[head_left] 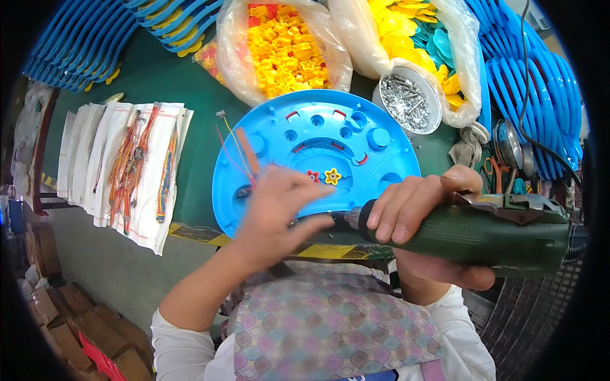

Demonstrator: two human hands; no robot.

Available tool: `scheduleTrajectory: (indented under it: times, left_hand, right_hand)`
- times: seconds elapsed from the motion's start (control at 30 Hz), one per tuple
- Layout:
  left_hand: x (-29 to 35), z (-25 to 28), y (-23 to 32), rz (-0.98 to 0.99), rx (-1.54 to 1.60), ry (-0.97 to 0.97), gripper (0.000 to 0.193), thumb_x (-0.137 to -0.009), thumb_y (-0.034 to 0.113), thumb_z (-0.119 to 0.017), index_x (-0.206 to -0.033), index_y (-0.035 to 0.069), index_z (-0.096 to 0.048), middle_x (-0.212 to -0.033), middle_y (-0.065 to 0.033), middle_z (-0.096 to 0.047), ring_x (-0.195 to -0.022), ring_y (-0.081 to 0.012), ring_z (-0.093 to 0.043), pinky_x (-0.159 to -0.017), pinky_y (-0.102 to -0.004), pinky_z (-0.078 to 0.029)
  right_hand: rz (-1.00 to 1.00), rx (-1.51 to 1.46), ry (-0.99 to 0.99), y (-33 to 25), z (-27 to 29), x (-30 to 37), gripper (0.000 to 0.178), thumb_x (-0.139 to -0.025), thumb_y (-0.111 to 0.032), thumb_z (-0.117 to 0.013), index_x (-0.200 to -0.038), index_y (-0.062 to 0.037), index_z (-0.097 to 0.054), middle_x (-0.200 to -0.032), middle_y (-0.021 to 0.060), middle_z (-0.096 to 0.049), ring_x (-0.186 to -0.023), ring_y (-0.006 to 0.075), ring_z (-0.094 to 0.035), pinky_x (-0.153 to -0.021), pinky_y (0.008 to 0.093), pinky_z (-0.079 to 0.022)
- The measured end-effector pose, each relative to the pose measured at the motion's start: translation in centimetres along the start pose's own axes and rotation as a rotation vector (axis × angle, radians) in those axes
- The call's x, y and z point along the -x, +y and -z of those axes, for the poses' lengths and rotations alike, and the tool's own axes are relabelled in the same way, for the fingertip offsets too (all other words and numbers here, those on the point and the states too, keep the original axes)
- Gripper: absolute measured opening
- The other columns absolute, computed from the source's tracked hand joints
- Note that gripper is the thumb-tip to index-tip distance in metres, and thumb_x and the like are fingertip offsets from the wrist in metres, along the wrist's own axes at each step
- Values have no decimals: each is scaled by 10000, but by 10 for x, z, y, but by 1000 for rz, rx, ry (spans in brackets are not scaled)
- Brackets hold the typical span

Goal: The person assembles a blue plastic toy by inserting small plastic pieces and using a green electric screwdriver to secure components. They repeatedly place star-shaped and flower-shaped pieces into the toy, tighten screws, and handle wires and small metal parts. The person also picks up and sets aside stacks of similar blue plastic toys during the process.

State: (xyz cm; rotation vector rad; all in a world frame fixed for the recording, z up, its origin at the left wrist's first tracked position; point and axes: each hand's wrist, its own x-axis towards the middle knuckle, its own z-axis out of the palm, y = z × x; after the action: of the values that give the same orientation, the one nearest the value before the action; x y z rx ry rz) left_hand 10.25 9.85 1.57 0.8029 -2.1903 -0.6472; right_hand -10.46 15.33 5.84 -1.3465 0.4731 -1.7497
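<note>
My right hand [422, 209] is wrapped round a dark green power screwdriver [489, 238], held level with its bit pointing left. My left hand [276, 213], blurred by motion, is near the bit's tip, with thumb and fingers apart and nothing visible in them. Beneath both lies a blue plastic panel [254, 152], rounded at its far side. A yellow star-shaped piece [332, 176] and a red star-shaped piece [312, 176] sit in its middle recess. Thin wires [235, 149] and a brown strip [246, 147] show at its left, partly hidden by my left hand.
A white bowl of screws [410, 101] stands beyond the panel. Behind are a bag of yellow pieces [289, 51] and a bag of yellow and teal parts [406, 44]. Wire bundles [132, 159] lie on white cloths at left. Stacked blue parts [540, 95] stand right, near a black cable [524, 76].
</note>
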Motion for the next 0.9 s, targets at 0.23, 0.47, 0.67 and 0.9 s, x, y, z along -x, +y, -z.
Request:
scheduleTrajectory:
  times: [0.23, 0.47, 0.67, 0.9]
  left_hand:
    - [-16, 23, -38, 228, -785, 12, 266, -779, 194, -816, -1006, 80, -739, -829, -77, -568, -859, -279, -542, -769, -419, -454]
    - [-31, 36, -29, 480, 99, 98, 127, -809, 92, -796, -896, 26, -732, -841, -84, -629, -784, -212, -634, -702, -319, -493]
    - [-32, 7, -19, 284, 153, -50, 152, -843, 32, -765, -974, 27, -689, -923, -109, -691, -807, -255, -705, -695, -348, -547]
    - [-29, -25, -30, 58, -20, -175, 203, -807, 59, -789, -982, 54, -685, -903, -109, -659, -847, -310, -665, -724, -417, -535]
  right_hand:
    - [-28, 8, 79, 2, 0, -3, 1049, -836, -805, -627, -1470, -9, -375, -813, 99, -621, -716, 228, -629, -700, 382, -552]
    - [17, -29, 112, -2, 22, -4, 1134, -749, -857, -654, -1448, -1, -398, -857, 127, -656, -768, 261, -683, -749, 417, -580]
    - [19, -3, 156, -11, 28, -11, 1065, -828, -829, -598, -1474, -9, -385, -835, 110, -612, -732, 246, -644, -714, 406, -556]
    - [29, 46, 164, -13, 38, -8, 1058, -838, -831, -583, -1474, -9, -386, -836, 111, -613, -731, 249, -643, -711, 412, -559]
